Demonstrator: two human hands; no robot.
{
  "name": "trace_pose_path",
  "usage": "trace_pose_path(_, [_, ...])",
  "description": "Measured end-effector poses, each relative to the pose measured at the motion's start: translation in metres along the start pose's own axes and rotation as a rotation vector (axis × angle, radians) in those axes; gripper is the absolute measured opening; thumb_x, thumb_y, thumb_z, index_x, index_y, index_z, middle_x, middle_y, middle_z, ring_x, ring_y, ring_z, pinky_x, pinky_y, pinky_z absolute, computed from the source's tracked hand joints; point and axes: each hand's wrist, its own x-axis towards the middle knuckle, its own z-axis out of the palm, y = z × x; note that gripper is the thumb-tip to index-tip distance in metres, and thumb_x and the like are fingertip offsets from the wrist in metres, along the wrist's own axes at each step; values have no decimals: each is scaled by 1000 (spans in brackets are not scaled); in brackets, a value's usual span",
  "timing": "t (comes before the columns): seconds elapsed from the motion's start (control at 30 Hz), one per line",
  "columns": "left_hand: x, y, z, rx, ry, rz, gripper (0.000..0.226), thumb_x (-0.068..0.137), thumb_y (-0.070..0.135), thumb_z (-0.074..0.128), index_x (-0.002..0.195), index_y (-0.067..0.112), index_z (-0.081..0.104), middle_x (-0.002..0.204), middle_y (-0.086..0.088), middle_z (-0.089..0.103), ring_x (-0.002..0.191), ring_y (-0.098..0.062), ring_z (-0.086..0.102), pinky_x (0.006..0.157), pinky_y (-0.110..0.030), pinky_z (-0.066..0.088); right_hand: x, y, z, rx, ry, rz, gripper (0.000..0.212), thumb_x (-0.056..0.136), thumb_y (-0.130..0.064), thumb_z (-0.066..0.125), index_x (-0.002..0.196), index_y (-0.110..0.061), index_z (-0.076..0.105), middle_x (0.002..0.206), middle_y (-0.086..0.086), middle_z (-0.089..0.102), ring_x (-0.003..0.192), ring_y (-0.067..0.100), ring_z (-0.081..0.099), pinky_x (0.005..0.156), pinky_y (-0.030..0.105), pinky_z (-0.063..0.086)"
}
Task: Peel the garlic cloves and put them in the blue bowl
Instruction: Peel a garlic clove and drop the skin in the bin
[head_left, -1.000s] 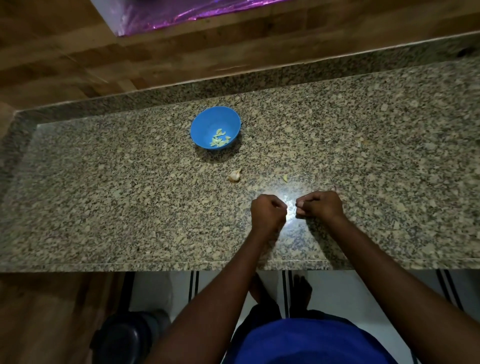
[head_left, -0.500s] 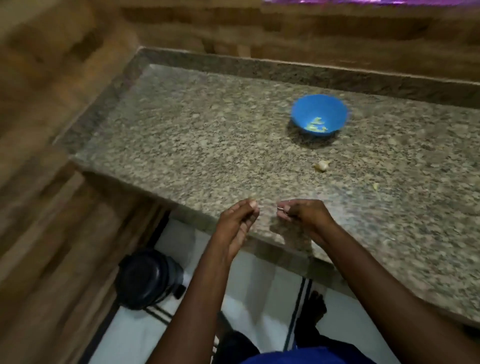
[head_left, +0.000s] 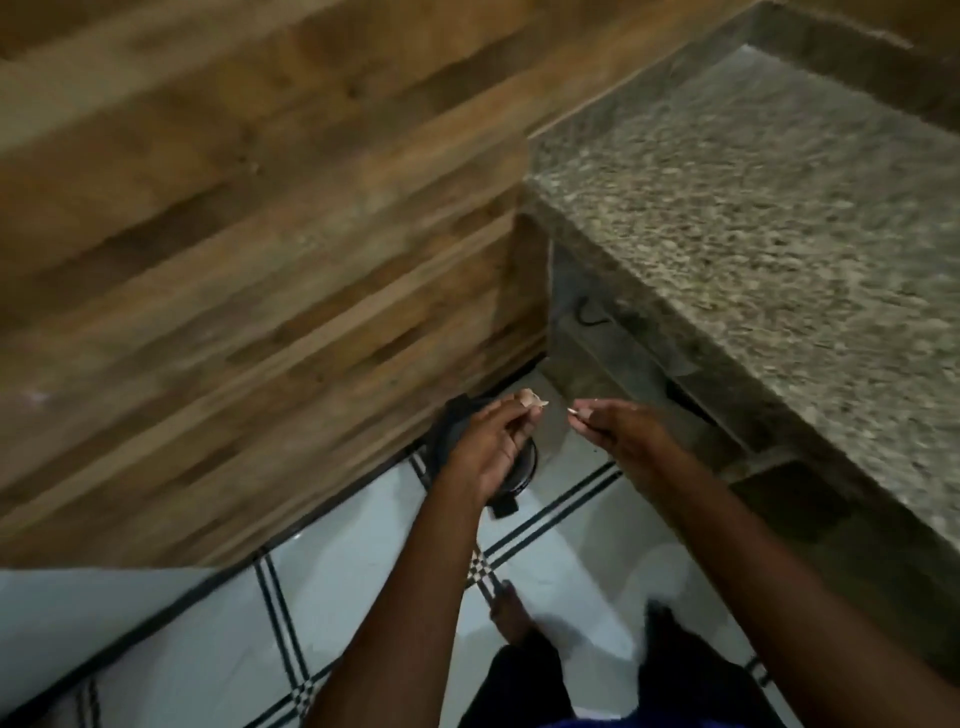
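Observation:
Both hands are off the counter, held low above the floor. My left hand (head_left: 488, 441) pinches a small pale garlic piece (head_left: 535, 401) at its fingertips; the blur hides whether it is clove or skin. Just to its right, my right hand (head_left: 618, 431) pinches a tiny pale scrap of garlic skin (head_left: 573, 411) between thumb and finger. The two hands are a short gap apart. Neither the blue bowl nor the loose garlic on the counter is in view.
A black bin (head_left: 522, 467) stands on the tiled floor (head_left: 363, 545) directly under my left hand. The granite counter (head_left: 779, 208) runs along the right, its edge beside my right arm. A wooden wall (head_left: 208, 208) fills the left. My foot (head_left: 511, 616) is below.
My head has turned left and down, so the bowl and counter garlic left the view. Both hands moved off the counter to above the black bin, still pinching garlic bits.

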Motion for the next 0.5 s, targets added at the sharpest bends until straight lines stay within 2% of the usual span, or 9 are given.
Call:
trace_pose_path(0.03, [3,8,-12,-11,19,1,11,92,-9,59,88,-4,69,84,-13,73,81,-17,74,71,-23,60,6,6,11,-12,-7,9,13,94,13,54,104,15,62,91,17,73,86,25,72,82,28,59])
trace_pose_path(0.07, [7,18,-26,-19,37,7,12,92,-9,60,88,-4,70,85,-13,74,82,-18,74,71,-23,59,15,13,23,-24,-22,36,13,96,12,52,105,14,62,98,19,72,92,27,70,79,26,60])
trace_pose_path(0.13, [17,36,-56,-46,66,25,12,91,-9,60,88,-4,71,86,-13,75,84,-18,74,71,-23,59,38,30,48,-41,-28,92,25,99,10,46,122,20,53,120,28,61,102,32,63,66,21,61])
trace_pose_path(0.2, [28,48,-84,-67,104,31,17,91,-10,60,84,-3,74,86,-13,75,85,-19,74,71,-23,59,62,46,65,-116,-18,122,32,100,11,44,130,22,47,131,33,56,98,30,63,65,23,60])
trace_pose_path(0.27, [38,54,-111,-78,138,37,23,91,-10,60,77,-1,77,86,-13,75,85,-20,74,71,-24,59,85,62,79,-205,15,158,30,96,12,50,126,17,54,130,33,58,92,25,66,71,25,59])
trace_pose_path(0.4, [65,49,-154,-70,265,7,20,87,-11,66,74,-2,77,86,-16,75,83,-22,75,68,-23,59,136,99,92,-296,78,219,19,92,9,57,108,1,64,126,29,62,92,24,68,80,30,60])
trace_pose_path(0.47, [87,40,-179,-52,336,-25,17,84,-13,69,73,-3,77,87,-18,76,80,-23,76,67,-24,59,173,115,95,-429,142,292,17,101,-7,53,116,-7,62,130,22,62,102,24,67,93,34,57])
trace_pose_path(0.5, [98,35,-190,-45,360,-40,15,83,-13,70,73,-4,77,89,-20,75,80,-24,76,67,-24,60,187,126,95,-641,176,313,24,106,-22,47,125,-13,58,133,16,61,111,23,64,100,35,52])
